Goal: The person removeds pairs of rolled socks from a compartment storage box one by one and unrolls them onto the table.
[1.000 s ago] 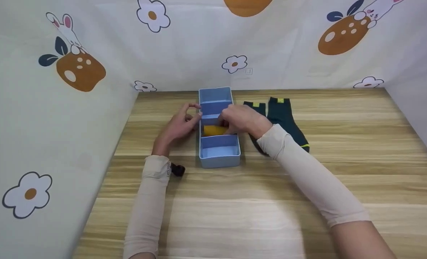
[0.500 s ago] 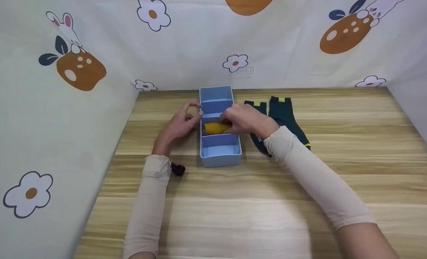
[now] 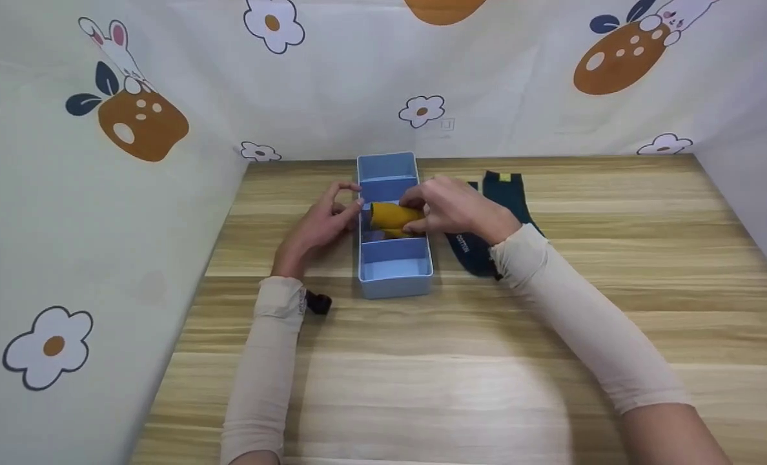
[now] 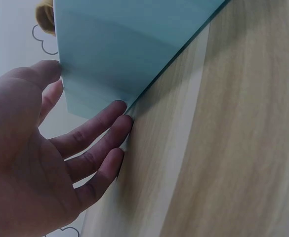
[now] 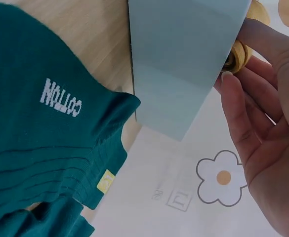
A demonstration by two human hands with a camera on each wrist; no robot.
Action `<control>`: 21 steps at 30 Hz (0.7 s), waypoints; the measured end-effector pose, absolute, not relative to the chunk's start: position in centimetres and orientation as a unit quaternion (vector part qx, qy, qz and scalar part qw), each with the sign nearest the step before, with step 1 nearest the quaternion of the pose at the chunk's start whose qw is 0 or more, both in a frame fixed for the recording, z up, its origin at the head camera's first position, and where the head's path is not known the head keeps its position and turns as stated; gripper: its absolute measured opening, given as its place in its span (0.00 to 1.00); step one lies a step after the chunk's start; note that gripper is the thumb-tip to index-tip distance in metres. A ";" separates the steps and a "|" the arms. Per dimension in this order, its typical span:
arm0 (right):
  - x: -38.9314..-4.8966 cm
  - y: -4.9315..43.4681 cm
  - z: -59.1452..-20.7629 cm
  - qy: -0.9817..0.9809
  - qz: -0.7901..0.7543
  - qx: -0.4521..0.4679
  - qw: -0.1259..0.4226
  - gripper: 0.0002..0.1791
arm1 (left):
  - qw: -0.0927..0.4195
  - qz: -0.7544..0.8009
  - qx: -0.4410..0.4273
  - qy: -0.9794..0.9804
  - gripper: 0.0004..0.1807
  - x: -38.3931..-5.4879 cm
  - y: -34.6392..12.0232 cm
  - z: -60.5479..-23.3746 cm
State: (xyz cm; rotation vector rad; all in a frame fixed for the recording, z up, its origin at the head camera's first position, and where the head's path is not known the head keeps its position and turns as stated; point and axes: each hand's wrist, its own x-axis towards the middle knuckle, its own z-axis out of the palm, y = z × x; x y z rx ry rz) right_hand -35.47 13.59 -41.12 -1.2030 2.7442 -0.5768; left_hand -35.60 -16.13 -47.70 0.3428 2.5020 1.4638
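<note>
A light blue divided box stands on the wooden table, its long side running away from me. My right hand reaches over its right side and pinches a rolled mustard-yellow sock at the third compartment from the back. In the right wrist view the coiled end of the yellow sock shows between thumb and fingers at the rim. More yellow fabric lies lower in that compartment. My left hand touches the box's left side, thumb by the rim and the other fingers extended low along the wall.
Two dark green socks lie right of the box: the nearer sock, lettered COTTON, and another sock behind my right wrist. A patterned cloth wall rises behind the table. A small black device sits at my left cuff.
My right hand has risen and shifted slightly right, drawing the rolled yellow sock higher in the compartment. More of the nearer green sock's lettering shows. The left hand has stayed at the box.
</note>
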 end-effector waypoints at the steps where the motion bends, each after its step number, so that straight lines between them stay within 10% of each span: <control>1: -35.4 13.7 -41.0 0.897 -0.192 -0.395 0.046 0.24 | 0.112 0.498 0.116 0.852 0.25 -35.6 -16.1 -47.7; 21: -34.9 15.7 -38.1 0.882 -0.260 -0.390 0.047 0.23 | 0.103 0.496 0.118 0.854 0.25 -35.4 -15.9 -47.6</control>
